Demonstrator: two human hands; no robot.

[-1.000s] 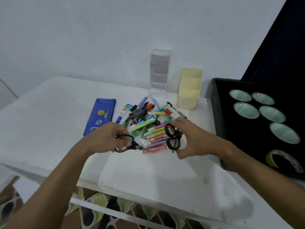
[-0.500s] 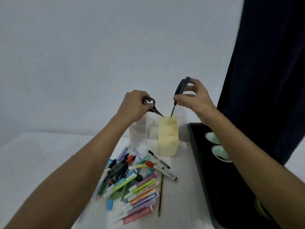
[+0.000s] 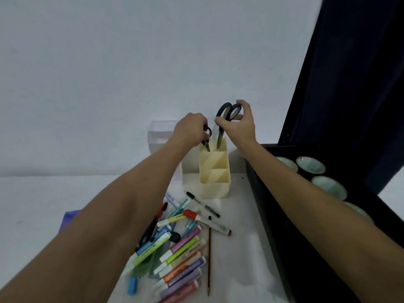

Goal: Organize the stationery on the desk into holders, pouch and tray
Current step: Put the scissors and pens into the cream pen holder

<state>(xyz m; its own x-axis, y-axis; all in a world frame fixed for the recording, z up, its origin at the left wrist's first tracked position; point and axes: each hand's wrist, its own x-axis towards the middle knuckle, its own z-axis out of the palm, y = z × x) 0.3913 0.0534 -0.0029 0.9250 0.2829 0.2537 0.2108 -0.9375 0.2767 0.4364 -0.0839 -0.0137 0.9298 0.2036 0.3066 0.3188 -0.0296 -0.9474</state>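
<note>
The cream holder stands upright on the white desk, with three compartments in a row from front to back. Two pairs of black-handled scissors point blade-down into its rearmost compartment. The left hand has its fingers curled round the handles of the smaller scissors, whose tips are inside the compartment at its left side. The right hand pinches the larger scissors at the handle loops, which rise well above the holder; their blades reach down into the same compartment at its right side.

Just left of the holder and slightly behind it stands a clear holder, partly hidden by the left forearm. In front of the holder lies a loose heap of markers and highlighters, with a black pen nearest the holder, a red-capped marker beyond that, and a pencil along the heap's right edge. A blue pouch shows left of the heap, mostly covered by the left arm. Right of the holder sits a black tray with pale green tape rolls in it.
</note>
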